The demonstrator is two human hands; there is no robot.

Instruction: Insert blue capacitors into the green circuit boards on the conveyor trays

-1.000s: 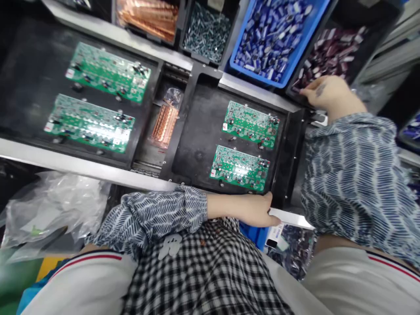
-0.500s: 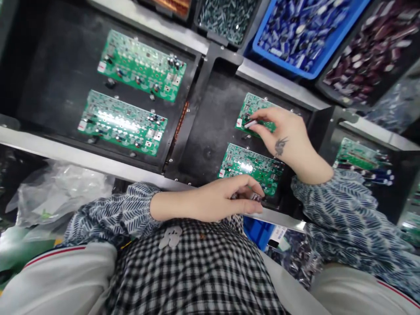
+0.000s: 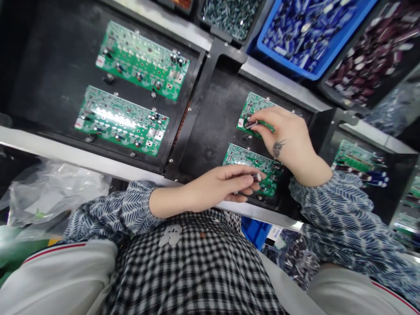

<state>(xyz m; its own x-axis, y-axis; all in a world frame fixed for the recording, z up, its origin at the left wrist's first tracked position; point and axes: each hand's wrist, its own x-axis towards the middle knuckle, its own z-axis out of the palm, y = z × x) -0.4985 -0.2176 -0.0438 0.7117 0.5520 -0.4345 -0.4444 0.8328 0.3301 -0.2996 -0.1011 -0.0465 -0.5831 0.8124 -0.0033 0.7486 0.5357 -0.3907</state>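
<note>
My right hand (image 3: 287, 138) pinches a dark maroon capacitor (image 3: 252, 124) between thumb and forefinger, at the left end of the upper circuit board (image 3: 257, 103) in the middle tray. The fingers cover much of that board. Over the lower circuit board (image 3: 241, 153), my left hand (image 3: 219, 186) is closed palm-up round a maroon capacitor (image 3: 256, 177), whose pale end shows past the thumb. Whether more parts lie in the left palm I cannot tell.
Two more green boards lie in the left tray (image 3: 49, 65). A board with capacitors (image 3: 359, 159) is in the right tray. Behind stand a blue bin (image 3: 316, 74) of blue capacitors, a bin of maroon capacitors (image 3: 367, 65) and one of small dark parts (image 3: 228, 17). A metal rail (image 3: 131, 173) runs along the front.
My left hand has moved up over the lower board and turned, bringing a capacitor to its fingertips. In my right hand, the capacitor has turned slightly at the upper board's left end.
</note>
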